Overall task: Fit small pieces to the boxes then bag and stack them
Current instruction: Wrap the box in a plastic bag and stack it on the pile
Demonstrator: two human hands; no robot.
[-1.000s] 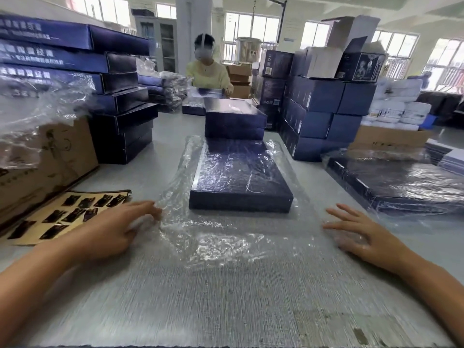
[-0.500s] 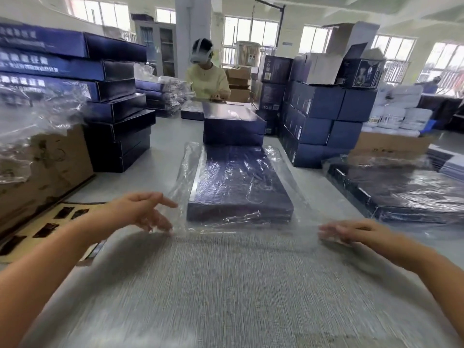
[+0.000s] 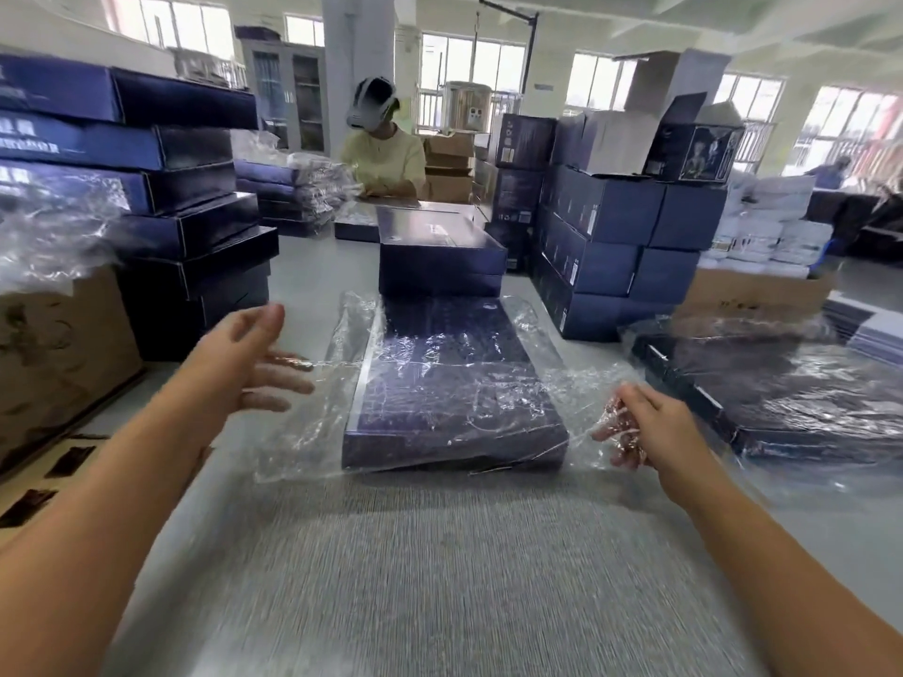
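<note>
- The clear plastic bag [image 3: 312, 432] is pinched by the right hand [image 3: 635, 427]; the left hand [image 3: 249, 359] is spread.
- It could be torn on a corner of the flat dark-blue cardboard box [image 3: 454, 383] if tugged unevenly.

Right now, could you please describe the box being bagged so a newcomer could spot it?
Start at the grey table and look to its middle, between the person's left hand and right hand. There lies a flat dark blue box inside a loose clear bag. Unlike the bare stack just behind it and the bagged pile at the right, it lies single and nearest the hands.
</note>
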